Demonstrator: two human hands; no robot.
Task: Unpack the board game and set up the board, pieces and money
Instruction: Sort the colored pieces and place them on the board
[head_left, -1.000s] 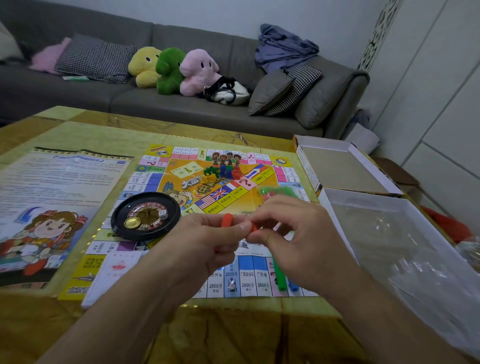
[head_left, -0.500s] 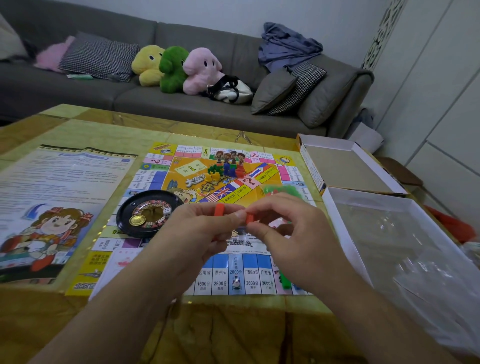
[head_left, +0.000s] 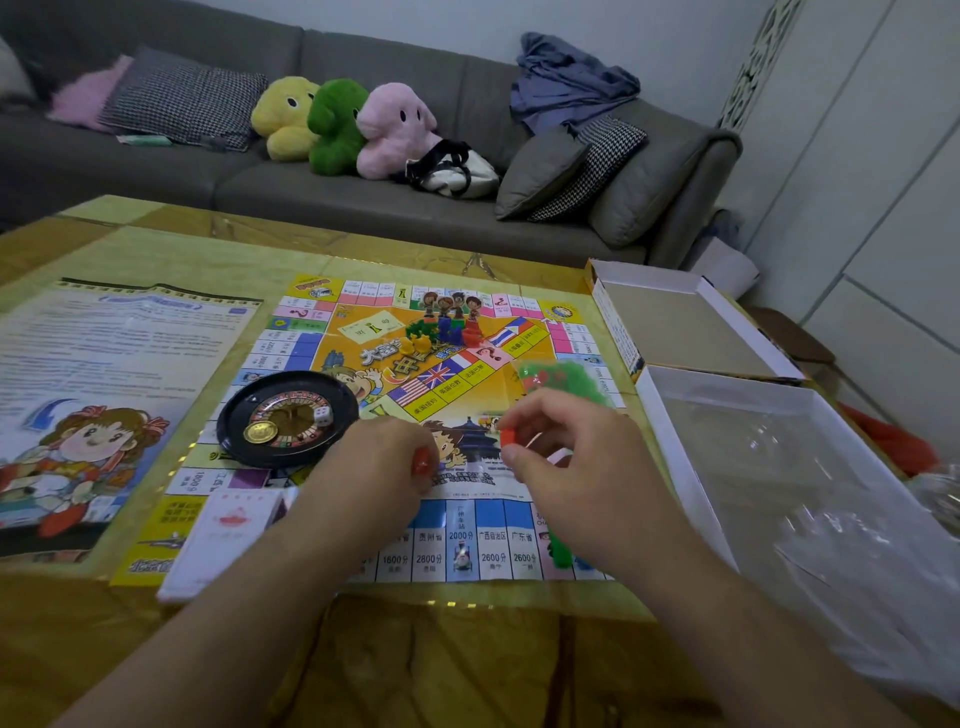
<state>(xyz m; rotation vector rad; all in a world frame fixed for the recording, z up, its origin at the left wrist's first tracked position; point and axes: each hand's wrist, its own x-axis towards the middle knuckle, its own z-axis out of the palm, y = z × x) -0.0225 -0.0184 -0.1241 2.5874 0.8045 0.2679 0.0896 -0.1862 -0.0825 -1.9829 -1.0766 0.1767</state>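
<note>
Two hands hover over the game board (head_left: 447, 395) — the left hand (head_left: 374, 467) pinches a red piece (head_left: 421, 461), the right hand (head_left: 566, 457) another red piece (head_left: 507, 437) at its 9 o'clock.

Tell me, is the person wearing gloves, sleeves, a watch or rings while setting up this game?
Nothing like that shows. Both the left hand and the right hand are bare, with no gloves, and no rings or watch can be seen. Both forearms are uncovered all the way to the bottom edge of the picture, so no sleeve comes into view. The fingernails look short and plain.
</note>
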